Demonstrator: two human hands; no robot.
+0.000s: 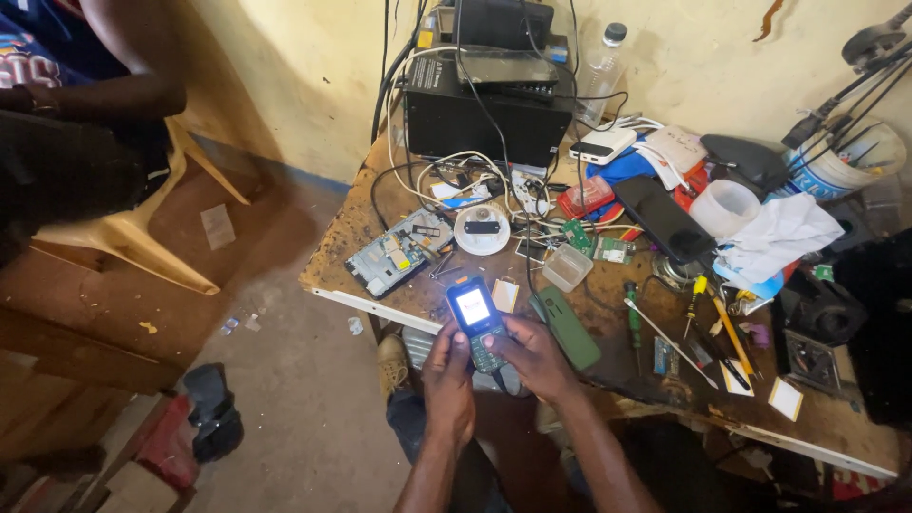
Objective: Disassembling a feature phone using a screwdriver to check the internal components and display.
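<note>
While both hands – left hand [446, 375] and right hand [534, 356] – close around the keypad phone [478, 323] above the desk [608, 313] edge, its screen already glows; a green back cover [570, 328] lies unfitted beside

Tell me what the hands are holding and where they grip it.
Both hands hold a small keypad phone with its screen lit. The left hand and right hand grip its lower keypad end, with the thumbs on the keys.
</note>
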